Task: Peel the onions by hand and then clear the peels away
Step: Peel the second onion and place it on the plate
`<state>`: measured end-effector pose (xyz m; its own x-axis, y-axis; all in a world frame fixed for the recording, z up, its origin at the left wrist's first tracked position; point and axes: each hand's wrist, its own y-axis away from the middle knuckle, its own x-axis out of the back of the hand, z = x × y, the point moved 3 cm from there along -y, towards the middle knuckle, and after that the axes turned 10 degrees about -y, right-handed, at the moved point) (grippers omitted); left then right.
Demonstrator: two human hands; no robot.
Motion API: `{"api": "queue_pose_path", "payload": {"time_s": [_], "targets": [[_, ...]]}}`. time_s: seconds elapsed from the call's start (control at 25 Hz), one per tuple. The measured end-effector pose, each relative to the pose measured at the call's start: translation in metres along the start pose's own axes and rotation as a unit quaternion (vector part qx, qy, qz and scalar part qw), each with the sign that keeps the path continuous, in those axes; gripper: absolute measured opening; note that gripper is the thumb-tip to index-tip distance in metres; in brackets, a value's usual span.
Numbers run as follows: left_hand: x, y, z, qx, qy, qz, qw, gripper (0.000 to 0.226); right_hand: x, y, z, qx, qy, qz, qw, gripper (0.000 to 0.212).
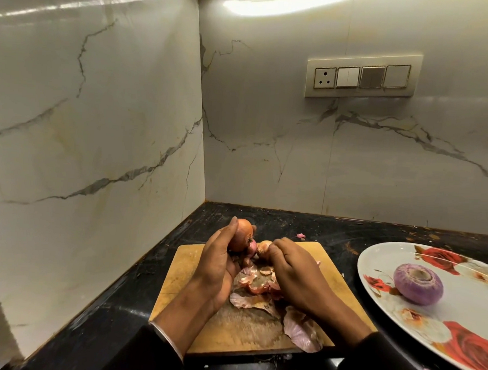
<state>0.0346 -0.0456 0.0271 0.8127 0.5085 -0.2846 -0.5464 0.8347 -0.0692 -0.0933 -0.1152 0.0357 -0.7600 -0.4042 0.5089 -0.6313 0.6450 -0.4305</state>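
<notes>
My left hand (pixel 219 264) curls its fingers round an unpeeled onion (pixel 241 235), holding it above the far edge of the cutting board (pixel 182 269). My right hand (pixel 289 269) pinches a flap of skin (pixel 263 248) just beside it. I judge the dry skin light and brittle, likely to tear in flakes, so I'd take it at the loose edge near the root; the bulb underneath should be firm but slick. Loose peels (pixel 260 287) lie heaped on the board; a peeled onion (pixel 418 284) sits on the flowered plate (pixel 378 299)
</notes>
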Motion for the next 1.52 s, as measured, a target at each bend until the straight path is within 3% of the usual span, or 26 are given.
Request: {"api": "queue_pose_path", "payload": {"time_s": [0.12,0.32,0.48,0.68,0.8,0.92,1.04,1.24,1.52], "targets": [[0.001,0.001,0.001,0.005,0.022,0.002,1.000,0.053,-0.004,0.001,0.006,0.010,0.012,-0.029,0.999,0.010],[0.001,-0.002,0.001,-0.010,0.035,-0.001,0.999,0.062,-0.009,0.001,0.008,-0.010,-0.032,-0.070,0.997,0.013],[0.002,-0.004,0.000,-0.034,0.003,-0.018,0.999,0.061,-0.001,-0.001,0.004,-0.014,-0.133,0.001,0.991,0.017],[0.000,-0.003,-0.001,-0.072,-0.053,-0.043,0.995,0.068,0.016,0.001,-0.002,0.007,-0.159,0.139,0.977,0.012],[-0.002,0.001,0.001,-0.101,-0.117,-0.048,0.987,0.072,0.015,0.002,-0.007,-0.010,-0.262,0.107,0.959,0.024],[-0.003,0.003,0.002,-0.127,-0.175,-0.036,0.976,0.071,0.014,0.003,-0.009,-0.013,-0.276,0.086,0.957,0.036],[-0.003,0.005,0.002,-0.134,-0.204,-0.019,0.970,0.071,0.015,0.003,-0.006,-0.024,-0.303,0.096,0.948,0.035],[-0.006,0.007,0.003,-0.123,-0.196,-0.035,0.972,0.060,0.019,0.001,-0.002,0.014,-0.227,0.114,0.967,0.046],[-0.007,0.006,0.000,-0.133,-0.200,-0.091,0.967,0.058,0.020,0.001,0.002,0.075,-0.227,0.150,0.959,0.015]]}}
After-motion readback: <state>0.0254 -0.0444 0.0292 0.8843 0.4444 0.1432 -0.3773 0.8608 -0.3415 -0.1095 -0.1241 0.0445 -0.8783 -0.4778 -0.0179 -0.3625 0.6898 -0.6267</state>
